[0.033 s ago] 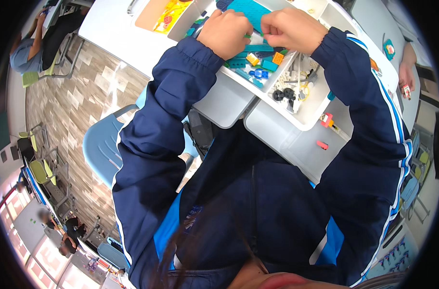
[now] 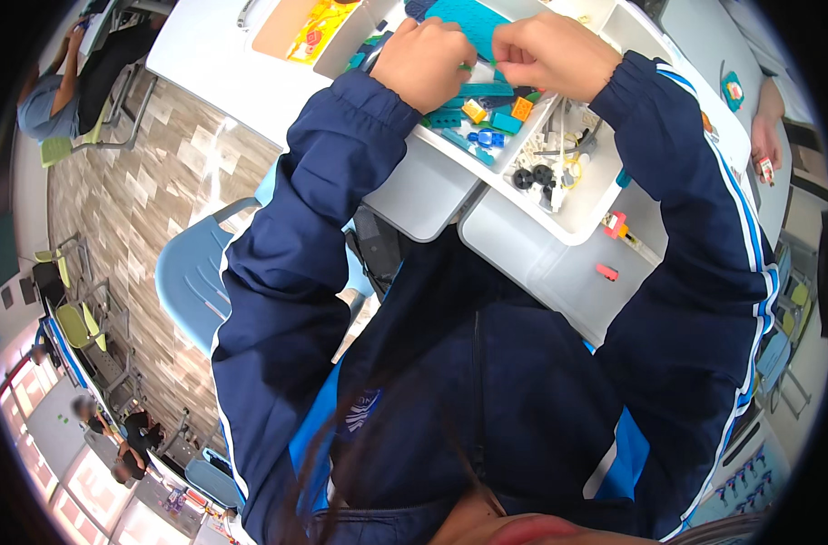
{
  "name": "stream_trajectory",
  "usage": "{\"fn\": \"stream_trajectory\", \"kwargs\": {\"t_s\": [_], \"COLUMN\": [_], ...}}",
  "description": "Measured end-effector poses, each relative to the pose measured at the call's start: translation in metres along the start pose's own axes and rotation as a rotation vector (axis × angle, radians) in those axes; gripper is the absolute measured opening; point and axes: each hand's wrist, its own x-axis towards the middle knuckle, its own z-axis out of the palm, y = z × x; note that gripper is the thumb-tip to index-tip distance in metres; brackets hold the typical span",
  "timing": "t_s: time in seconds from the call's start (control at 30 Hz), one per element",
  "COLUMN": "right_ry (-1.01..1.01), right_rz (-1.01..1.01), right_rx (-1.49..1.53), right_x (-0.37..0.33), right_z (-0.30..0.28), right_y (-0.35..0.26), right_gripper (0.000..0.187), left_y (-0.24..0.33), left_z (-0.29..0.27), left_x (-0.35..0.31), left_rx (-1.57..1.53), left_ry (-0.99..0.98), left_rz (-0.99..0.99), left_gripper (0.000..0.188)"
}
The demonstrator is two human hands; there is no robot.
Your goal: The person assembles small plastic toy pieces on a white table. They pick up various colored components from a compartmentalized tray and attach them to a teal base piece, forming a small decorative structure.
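Observation:
Both my hands are over a white sorting tray (image 2: 570, 234) at the far edge of my reach. My left hand (image 2: 423, 62) is closed, with a bit of green showing at its fingertips. Facing it, my right hand (image 2: 556, 56) is pinched, and a small green piece shows by its fingertips too; the rest is hidden by the fingers. Below them in the compartment lie teal bricks (image 2: 487, 89), a yellow brick (image 2: 474, 111), an orange brick (image 2: 521, 109) and a clear blue piece (image 2: 487, 138). The neighbouring compartment holds black wheels (image 2: 533, 176) and white parts.
Grey lids (image 2: 514, 241) lie at the tray's near side, with a pink brick (image 2: 606, 272) on one. Yellow pieces (image 2: 321, 29) fill a far-left compartment. A light-blue chair (image 2: 192, 277) stands left. At right, another person's hand (image 2: 766, 150) holds a small piece.

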Motion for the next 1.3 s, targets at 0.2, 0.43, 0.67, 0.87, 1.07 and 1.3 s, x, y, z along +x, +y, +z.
{"fn": "stream_trajectory", "kwargs": {"t_s": [0.2, 0.43, 0.67, 0.87, 1.07, 1.3], "right_ry": [0.097, 0.173, 0.238, 0.299, 0.356, 0.325], "right_rz": [-0.089, -0.244, -0.354, -0.351, -0.367, -0.367], "right_rx": [0.224, 0.5, 0.554, 0.579, 0.513, 0.687], "right_x": [-0.026, -0.066, -0.109, -0.136, -0.151, -0.158], "right_z": [-0.019, -0.016, -0.031, -0.035, -0.031, -0.022], "right_y": [0.011, 0.008, -0.018, -0.029, -0.046, -0.057], "right_gripper": [0.013, 0.01, 0.015, 0.02, 0.021, 0.022], "left_y": [0.0, -0.001, 0.01, 0.075, 0.123, 0.128], "left_z": [0.003, -0.001, -0.019, -0.069, -0.097, -0.098], "left_x": [0.007, 0.013, 0.01, -0.023, -0.056, -0.062], "left_rx": [-0.029, -0.124, -0.409, -1.406, -1.581, -1.663], "left_ry": [0.012, -0.068, 0.268, 0.226, 0.242, 0.289], "left_rz": [-0.002, -0.036, 0.007, -0.104, -0.123, -0.059], "left_gripper": [0.013, 0.011, 0.011, 0.015, 0.016, 0.019]}}
